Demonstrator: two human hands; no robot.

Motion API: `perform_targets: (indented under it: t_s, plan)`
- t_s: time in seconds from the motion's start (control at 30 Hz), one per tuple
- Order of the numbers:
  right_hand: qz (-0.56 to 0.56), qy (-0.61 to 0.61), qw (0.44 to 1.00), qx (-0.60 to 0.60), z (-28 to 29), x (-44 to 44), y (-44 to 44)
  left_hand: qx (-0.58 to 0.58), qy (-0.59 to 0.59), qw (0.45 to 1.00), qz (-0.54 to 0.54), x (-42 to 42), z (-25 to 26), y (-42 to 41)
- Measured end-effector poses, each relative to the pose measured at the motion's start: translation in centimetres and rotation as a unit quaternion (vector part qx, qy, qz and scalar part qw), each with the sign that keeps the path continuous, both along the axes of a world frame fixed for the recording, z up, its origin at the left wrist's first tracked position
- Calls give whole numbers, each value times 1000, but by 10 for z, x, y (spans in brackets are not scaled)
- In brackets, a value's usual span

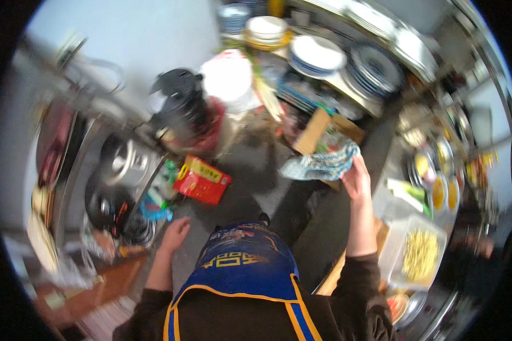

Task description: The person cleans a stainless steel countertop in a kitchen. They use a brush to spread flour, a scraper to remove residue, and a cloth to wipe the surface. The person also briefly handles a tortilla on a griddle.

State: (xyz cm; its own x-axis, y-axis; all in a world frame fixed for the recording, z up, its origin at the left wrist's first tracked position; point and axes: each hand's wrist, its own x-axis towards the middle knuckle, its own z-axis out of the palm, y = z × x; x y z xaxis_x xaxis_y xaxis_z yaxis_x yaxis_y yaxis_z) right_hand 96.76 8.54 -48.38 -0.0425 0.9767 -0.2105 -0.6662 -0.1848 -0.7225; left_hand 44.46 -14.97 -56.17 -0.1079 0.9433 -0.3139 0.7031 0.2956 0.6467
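Note:
My right hand (356, 180) grips a blue-and-white patterned cloth (324, 164) by its right end. The cloth stretches out to the left, in front of an open cardboard box (313, 130) with leafy green stuff inside. Low on the left hangs my left hand (177, 234), loosely relaxed and with nothing visible in it; its fingers are blurred. Just above that hand are a red packet (202, 180) with yellow panels and writing, and a blue plastic bag (155, 208). I wear a blue apron (243, 264) with yellow edging.
Stacked plates (318, 53) fill the shelves at the back. A dark pot-like container (181, 102) stands by a white bucket (228, 81). On the right-hand counter are a plastic tub of yellow strips (420, 255) and several bowls. A rice cooker (130, 162) sits on the left shelf.

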Motion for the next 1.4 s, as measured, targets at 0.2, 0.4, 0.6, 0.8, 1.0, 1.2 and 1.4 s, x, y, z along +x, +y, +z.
perform_targets:
  t_s: [0.2,0.4,0.6,0.8,1.0,1.2,1.4]
  plan:
    - [282,-373,884,18,-65,-95,8,143,66,986,47,-19,131,23]
    - [431,-534,713,145,-85,-161,20,403,279,858,156,-106,248,29]
    - [313,-662,603,317,-96,-225,1,437,446,766,152,-208,328,52]
    - [290,-626,654,312,-69,-302,-28,260,511,819,23,-267,351,79]
    - [323,-463,803,191,-75,-346,-43,383,494,780,32,-311,459,103]
    - [323,-310,890,90,-63,-389,-48,371,421,827,16,-317,500,112]
    - [413,-300,852,115,-64,-409,-47,345,468,814,-13,-298,419,89]
